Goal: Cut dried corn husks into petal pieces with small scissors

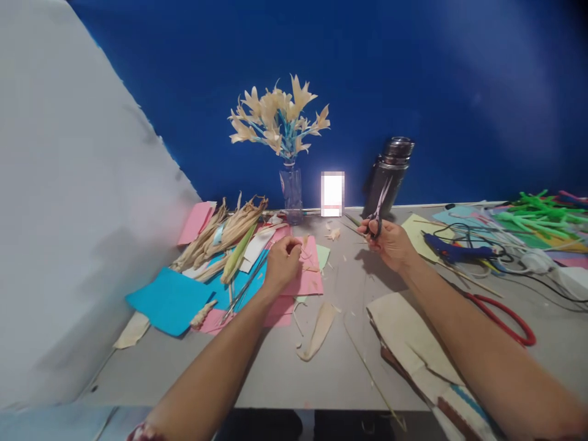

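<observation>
My right hand (389,244) grips small scissors (382,201) by their dark handles, with the blades pointing up in front of a dark flask. My left hand (282,262) is closed in a pinch above pink paper (312,278). Whatever lies between its fingertips, if anything, is too small to make out. Pale scraps are scattered over the pink paper. Nearer to me, a curled strip of dry corn husk (319,331) lies on the grey table (275,373). Left of my left hand is a heap of dried corn husks (232,229), resting partly on blue paper (172,300).
Against the blue wall stand a clear bottle (291,193) of husk flowers (275,116), a bright blurred-out screen (332,195) and the flask (397,162). To the right are a blue glue gun (459,248), cables, red-handled scissors (508,321) and green pipe cleaners (533,214). Cloth (413,337) lies under my right forearm.
</observation>
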`<state>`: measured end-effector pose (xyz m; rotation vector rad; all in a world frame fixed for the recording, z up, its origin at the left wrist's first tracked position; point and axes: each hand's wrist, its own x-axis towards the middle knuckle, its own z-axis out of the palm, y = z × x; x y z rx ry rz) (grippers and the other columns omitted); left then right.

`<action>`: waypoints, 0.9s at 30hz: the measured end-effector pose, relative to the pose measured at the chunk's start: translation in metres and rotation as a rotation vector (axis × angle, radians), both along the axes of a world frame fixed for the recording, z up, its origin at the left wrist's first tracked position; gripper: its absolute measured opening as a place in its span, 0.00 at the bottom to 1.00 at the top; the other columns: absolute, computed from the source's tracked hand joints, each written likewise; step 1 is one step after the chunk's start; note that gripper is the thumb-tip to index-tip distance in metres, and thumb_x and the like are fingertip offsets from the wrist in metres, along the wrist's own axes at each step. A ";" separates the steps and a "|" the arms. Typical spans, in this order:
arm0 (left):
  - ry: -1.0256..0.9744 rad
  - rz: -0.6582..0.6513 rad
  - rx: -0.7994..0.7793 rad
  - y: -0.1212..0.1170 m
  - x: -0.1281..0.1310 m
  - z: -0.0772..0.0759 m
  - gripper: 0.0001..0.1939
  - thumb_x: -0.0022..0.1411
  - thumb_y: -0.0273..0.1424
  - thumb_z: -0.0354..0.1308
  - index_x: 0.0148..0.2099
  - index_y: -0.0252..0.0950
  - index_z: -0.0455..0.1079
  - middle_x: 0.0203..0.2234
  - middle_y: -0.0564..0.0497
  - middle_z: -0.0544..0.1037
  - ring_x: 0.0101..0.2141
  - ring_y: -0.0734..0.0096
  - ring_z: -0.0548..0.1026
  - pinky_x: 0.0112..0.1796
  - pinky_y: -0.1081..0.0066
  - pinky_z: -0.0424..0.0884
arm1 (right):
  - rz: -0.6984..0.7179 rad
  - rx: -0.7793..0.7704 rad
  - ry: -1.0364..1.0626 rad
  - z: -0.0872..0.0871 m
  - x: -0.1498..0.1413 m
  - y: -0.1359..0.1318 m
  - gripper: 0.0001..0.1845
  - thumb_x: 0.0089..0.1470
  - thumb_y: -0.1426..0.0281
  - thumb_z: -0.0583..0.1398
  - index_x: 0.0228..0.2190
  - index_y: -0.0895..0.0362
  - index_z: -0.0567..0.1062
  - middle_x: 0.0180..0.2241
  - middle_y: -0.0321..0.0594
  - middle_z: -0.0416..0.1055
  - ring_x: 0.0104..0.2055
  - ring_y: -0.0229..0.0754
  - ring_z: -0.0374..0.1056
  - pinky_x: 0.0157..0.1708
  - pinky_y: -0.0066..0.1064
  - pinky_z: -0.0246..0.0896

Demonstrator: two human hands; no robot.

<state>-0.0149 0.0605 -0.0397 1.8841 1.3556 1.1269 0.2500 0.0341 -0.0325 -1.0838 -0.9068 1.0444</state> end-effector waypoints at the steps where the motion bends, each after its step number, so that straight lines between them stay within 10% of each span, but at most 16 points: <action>1: 0.040 0.000 0.012 0.001 0.000 -0.002 0.08 0.60 0.25 0.50 0.35 0.36 0.70 0.29 0.51 0.76 0.31 0.69 0.74 0.36 0.69 0.71 | -0.006 -0.008 -0.014 -0.001 0.002 0.001 0.24 0.38 0.51 0.72 0.29 0.57 0.77 0.30 0.41 0.77 0.20 0.30 0.54 0.16 0.25 0.44; 14: 0.557 -0.048 0.110 0.001 0.003 -0.024 0.10 0.63 0.27 0.53 0.38 0.36 0.76 0.37 0.43 0.73 0.41 0.59 0.71 0.43 0.63 0.64 | 0.125 -0.148 -0.426 -0.012 -0.003 0.000 0.22 0.46 0.51 0.66 0.28 0.60 0.76 0.29 0.44 0.77 0.20 0.32 0.60 0.20 0.26 0.52; 27: 0.658 0.032 0.053 0.003 -0.009 -0.011 0.06 0.64 0.27 0.51 0.36 0.37 0.69 0.31 0.48 0.75 0.32 0.64 0.72 0.32 0.68 0.60 | 0.168 -0.152 -1.275 -0.007 -0.017 -0.010 0.08 0.50 0.64 0.61 0.25 0.56 0.76 0.26 0.39 0.74 0.28 0.40 0.64 0.26 0.29 0.44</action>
